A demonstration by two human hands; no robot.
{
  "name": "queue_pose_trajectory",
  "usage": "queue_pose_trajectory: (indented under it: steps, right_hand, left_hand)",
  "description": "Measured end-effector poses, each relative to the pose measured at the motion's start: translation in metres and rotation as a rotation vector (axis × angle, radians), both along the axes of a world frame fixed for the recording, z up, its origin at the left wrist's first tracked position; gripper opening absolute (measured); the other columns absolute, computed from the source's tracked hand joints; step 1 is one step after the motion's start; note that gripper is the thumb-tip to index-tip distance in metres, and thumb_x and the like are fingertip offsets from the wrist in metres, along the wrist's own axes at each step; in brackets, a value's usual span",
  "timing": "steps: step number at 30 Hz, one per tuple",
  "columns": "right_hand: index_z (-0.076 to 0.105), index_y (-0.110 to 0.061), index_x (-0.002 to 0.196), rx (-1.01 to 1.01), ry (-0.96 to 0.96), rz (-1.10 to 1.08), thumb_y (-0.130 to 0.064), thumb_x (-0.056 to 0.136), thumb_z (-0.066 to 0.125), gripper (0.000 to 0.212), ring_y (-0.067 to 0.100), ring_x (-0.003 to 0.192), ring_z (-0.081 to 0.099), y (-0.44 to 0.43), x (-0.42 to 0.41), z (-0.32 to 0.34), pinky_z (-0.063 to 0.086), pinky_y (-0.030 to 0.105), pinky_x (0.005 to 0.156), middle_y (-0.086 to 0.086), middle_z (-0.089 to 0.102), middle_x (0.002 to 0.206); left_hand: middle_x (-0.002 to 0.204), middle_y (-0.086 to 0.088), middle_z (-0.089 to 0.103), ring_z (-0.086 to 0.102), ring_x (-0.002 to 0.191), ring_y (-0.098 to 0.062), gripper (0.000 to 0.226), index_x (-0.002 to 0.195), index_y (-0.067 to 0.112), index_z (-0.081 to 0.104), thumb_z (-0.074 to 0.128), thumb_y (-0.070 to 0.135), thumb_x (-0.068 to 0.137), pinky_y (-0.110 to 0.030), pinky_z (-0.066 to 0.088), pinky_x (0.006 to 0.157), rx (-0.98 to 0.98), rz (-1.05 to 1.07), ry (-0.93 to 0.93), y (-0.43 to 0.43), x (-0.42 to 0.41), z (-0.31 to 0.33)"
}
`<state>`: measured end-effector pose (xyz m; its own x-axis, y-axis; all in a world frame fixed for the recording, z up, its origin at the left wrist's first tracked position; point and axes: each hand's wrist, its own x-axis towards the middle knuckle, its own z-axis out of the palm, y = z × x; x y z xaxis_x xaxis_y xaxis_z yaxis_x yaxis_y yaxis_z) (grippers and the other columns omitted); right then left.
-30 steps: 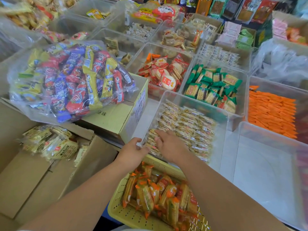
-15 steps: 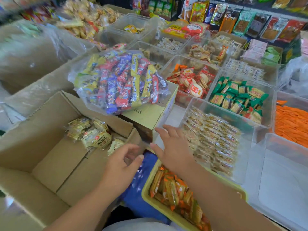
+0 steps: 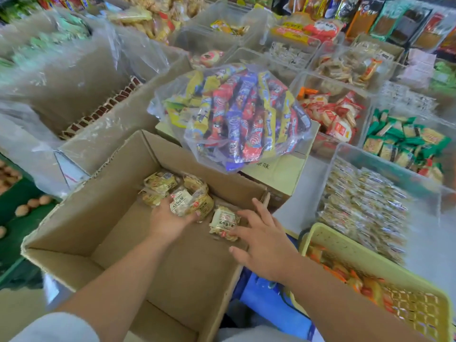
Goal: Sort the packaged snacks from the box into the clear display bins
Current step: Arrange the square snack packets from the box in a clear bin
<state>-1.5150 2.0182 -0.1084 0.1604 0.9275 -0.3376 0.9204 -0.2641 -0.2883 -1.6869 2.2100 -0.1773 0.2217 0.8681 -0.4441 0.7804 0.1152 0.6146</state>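
An open cardboard box (image 3: 98,218) sits low in front of me with a small pile of pale yellow snack packs (image 3: 170,186) in its far corner. My left hand (image 3: 167,220) is inside the box, fingers curled round a few of those packs. My right hand (image 3: 264,243) reaches in with fingers spread, its fingertips touching one loose snack pack (image 3: 223,222). To the right stands a clear display bin (image 3: 385,164) filled with the same kind of packs.
A clear bag of red, blue and yellow bars (image 3: 241,117) lies on a smaller carton behind the box. A yellow basket (image 3: 345,248) of orange snacks sits at lower right. More clear bins with red and green packs (image 3: 404,141) fill the back.
Both hands have left the clear bin and gone left into the cardboard box. The left hand has closed on packs and the right hand has reached a loose pack. The view has swung left.
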Motion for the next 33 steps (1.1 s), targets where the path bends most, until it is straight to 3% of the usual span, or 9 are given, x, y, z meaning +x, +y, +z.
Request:
queue_pose_trajectory:
  steps: [4,8,11,16,19,24,27,30,33]
  right_hand:
    - [0.051,-0.043,0.14,-0.039,0.038,-0.046,-0.065,0.091,0.035,0.056,0.017,0.151,-0.027,0.001,-0.004,0.005,0.012,0.055,0.121,-0.011,0.013,0.165]
    - [0.051,-0.044,0.14,-0.077,0.066,-0.076,-0.063,0.092,0.039,0.054,0.015,0.15,-0.028,0.005,-0.006,0.009,0.013,0.055,0.121,-0.013,0.008,0.166]
    - [0.052,-0.046,0.139,-0.076,0.083,-0.102,-0.062,0.091,0.04,0.052,0.015,0.15,-0.029,0.005,-0.007,0.01,0.011,0.056,0.12,-0.013,0.007,0.166]
    - [0.052,-0.047,0.137,-0.054,0.104,-0.14,-0.062,0.088,0.041,0.053,0.011,0.149,-0.03,0.005,-0.007,0.007,0.013,0.057,0.12,-0.017,0.007,0.165]
    - [0.053,-0.048,0.136,-0.051,0.105,-0.142,-0.062,0.087,0.041,0.052,0.011,0.149,-0.029,0.005,-0.006,0.007,0.014,0.058,0.12,-0.017,0.008,0.165]
    - [0.053,-0.048,0.135,-0.052,0.107,-0.136,-0.065,0.085,0.036,0.055,0.011,0.149,-0.031,0.006,-0.006,0.006,0.013,0.058,0.12,-0.017,0.007,0.165]
    - [0.052,-0.048,0.136,-0.049,0.109,-0.138,-0.064,0.087,0.037,0.054,0.01,0.148,-0.032,0.005,-0.006,0.006,0.013,0.058,0.12,-0.017,0.006,0.165]
    - [0.052,-0.048,0.136,-0.052,0.115,-0.134,-0.064,0.088,0.039,0.053,0.011,0.148,-0.032,0.005,-0.005,0.006,0.013,0.059,0.12,-0.018,0.005,0.165]
    - [0.052,-0.048,0.136,-0.05,0.126,-0.137,-0.064,0.087,0.039,0.053,0.01,0.148,-0.032,0.005,-0.005,0.006,0.013,0.06,0.119,-0.018,0.005,0.165]
  left_hand:
    - [0.154,-0.015,0.042,0.05,0.133,-0.038,0.104,0.151,0.029,0.042,0.093,0.052,0.063,-0.045,0.045,0.109,-0.137,0.036,-0.02,0.023,0.008,-0.03]
    - [0.144,-0.016,0.045,0.061,0.118,-0.04,0.088,0.138,0.033,0.056,0.09,0.053,0.06,-0.049,0.051,0.105,-0.163,0.107,-0.06,0.033,0.021,-0.05]
    - [0.143,-0.017,0.047,0.06,0.12,-0.04,0.082,0.132,0.03,0.059,0.094,0.047,0.06,-0.049,0.051,0.105,-0.162,0.15,-0.085,0.031,0.029,-0.057]
    - [0.151,-0.016,0.039,0.05,0.132,-0.04,0.116,0.153,0.027,0.037,0.099,0.044,0.057,-0.047,0.044,0.109,-0.154,0.211,-0.101,0.027,0.035,-0.064]
    - [0.153,-0.014,0.048,0.052,0.135,-0.039,0.13,0.159,0.021,0.026,0.099,0.045,0.054,-0.047,0.044,0.11,-0.166,0.219,-0.102,0.027,0.035,-0.064]
    - [0.107,-0.011,0.072,0.067,0.101,-0.038,0.1,0.113,0.012,0.067,0.086,0.061,0.028,-0.048,0.057,0.094,-0.256,0.239,-0.024,0.031,0.021,-0.05]
    - [0.095,0.0,0.069,0.064,0.091,-0.027,0.095,0.134,0.006,0.061,0.097,0.037,0.052,-0.034,0.051,0.089,-0.231,0.155,-0.057,0.033,0.014,-0.038]
    - [0.08,0.009,0.059,0.057,0.074,-0.017,0.075,0.129,0.005,0.064,0.096,0.02,0.063,-0.031,0.045,0.079,-0.13,0.061,-0.051,0.039,0.008,-0.022]
    - [0.088,0.007,0.067,0.064,0.079,-0.014,0.061,0.117,0.014,0.065,0.095,0.015,0.064,-0.032,0.052,0.083,-0.208,-0.104,-0.057,0.042,0.002,0.002]
